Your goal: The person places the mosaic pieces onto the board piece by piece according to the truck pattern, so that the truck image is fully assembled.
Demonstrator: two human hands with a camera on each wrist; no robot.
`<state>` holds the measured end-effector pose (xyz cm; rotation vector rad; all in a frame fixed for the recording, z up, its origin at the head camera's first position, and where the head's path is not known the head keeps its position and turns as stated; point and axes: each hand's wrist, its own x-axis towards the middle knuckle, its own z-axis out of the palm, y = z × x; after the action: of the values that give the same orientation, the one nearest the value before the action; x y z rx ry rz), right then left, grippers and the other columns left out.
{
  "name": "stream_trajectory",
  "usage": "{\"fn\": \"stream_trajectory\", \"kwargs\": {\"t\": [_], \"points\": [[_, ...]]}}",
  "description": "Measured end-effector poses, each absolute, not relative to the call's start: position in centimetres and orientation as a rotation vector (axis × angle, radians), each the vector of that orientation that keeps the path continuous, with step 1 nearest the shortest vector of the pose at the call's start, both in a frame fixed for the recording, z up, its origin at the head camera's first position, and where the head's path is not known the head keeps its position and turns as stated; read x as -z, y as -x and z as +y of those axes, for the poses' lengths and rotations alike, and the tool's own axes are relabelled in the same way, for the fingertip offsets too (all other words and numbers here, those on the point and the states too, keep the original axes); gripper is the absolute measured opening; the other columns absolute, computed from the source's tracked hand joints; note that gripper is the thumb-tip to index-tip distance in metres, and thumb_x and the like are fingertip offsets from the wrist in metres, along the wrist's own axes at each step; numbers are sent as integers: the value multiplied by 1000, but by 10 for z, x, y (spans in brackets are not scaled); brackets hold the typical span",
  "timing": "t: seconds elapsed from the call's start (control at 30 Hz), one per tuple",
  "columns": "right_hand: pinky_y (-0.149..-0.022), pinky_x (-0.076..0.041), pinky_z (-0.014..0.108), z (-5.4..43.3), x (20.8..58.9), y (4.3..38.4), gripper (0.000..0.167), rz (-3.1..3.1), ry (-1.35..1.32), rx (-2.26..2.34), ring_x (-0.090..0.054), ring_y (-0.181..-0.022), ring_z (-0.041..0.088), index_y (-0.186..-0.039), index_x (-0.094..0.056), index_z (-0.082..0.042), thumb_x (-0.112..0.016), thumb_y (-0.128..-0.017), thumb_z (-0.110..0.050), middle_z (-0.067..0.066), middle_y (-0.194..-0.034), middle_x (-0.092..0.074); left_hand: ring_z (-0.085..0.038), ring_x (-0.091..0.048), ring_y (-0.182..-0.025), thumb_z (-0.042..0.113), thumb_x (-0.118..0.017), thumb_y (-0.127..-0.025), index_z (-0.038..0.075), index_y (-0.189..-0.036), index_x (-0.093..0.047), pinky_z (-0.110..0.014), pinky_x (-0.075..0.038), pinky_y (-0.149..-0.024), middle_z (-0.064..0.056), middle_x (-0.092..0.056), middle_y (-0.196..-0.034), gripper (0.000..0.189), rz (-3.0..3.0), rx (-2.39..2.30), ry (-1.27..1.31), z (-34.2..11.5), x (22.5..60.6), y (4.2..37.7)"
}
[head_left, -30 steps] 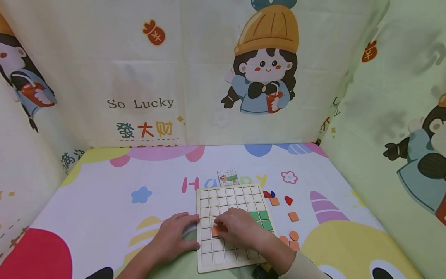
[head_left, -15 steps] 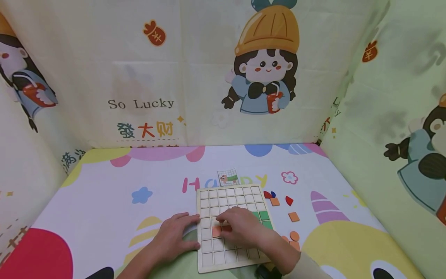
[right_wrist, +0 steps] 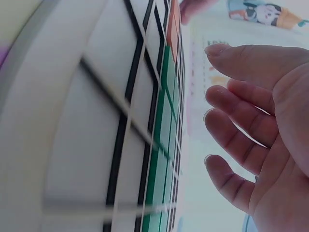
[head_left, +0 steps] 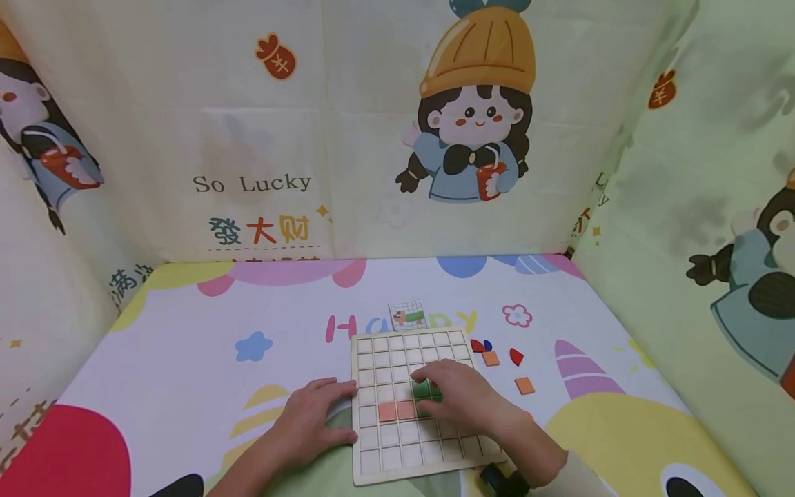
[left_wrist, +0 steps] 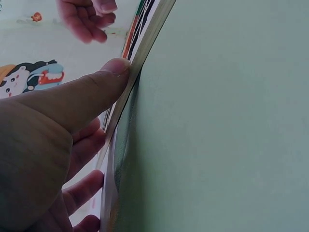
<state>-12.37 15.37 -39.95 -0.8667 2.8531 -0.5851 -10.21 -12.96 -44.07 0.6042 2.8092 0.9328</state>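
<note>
Left hand (head_left: 317,417) relaxed, fingers apart, thumb and fingertips against the near-side left edge of a wooden grid board (head_left: 397,475), not wrapped around it. Right hand (head_left: 462,397) above the board's right part, fingers parted and gently bent, nothing in the palm; in the right wrist view, a gap between fingertips and board. Under the right hand, partly covered, green square tiles (head_left: 421,391) in the grid. Between the two hands, two orange square tiles (head_left: 387,412) side by side in neighbouring cells, just left of the green. Beyond both hands, past the far edge, a small picture card (head_left: 408,315); beyond the right hand and to its right, loose pieces (head_left: 524,385). Compared with half a second earlier: right hand shifted rightward, second orange tile now uncovered, left hand unmoved.
</note>
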Motion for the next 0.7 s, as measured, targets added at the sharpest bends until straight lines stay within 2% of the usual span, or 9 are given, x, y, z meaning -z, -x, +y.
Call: {"fn": "stream_trajectory", "kwargs": {"t": [0.27, 0.47, 0.7], "points": [[-83, -52, 38, 181, 398, 120, 39, 2892, 719, 678, -60, -94, 16, -123, -68, -11, -77, -88, -23, -4, -114, -67, -35, -45, -132, 41, -85, -76, 13, -129, -66, -62, -34, -105, 3, -61, -135, 63, 2810, -937, -602, -129, 440, 101], [-75, -52, 31, 202, 398, 119, 41, 2956, 641, 692, -59, -92, 15, -123, -68, -12, -80, -86, -24, -6, -111, -67, -35, -45, -132, 40, -85, -76, 13, -129, -65, -62, -33, -105, 2, -61, -135, 63, 2809, -938, -595, -129, 440, 101], [-72, -52, 32, 219, 398, 117, 41, 2988, 440, 724, -59, -93, 16, -121, -68, -14, -82, -83, -20, -4, -110, -67, -35, -46, -132, 40, -85, -76, 13, -129, -65, -62, -34, -105, 3, -61, -136, 63, 2810, -942, -605, -129, 440, 101]]}}
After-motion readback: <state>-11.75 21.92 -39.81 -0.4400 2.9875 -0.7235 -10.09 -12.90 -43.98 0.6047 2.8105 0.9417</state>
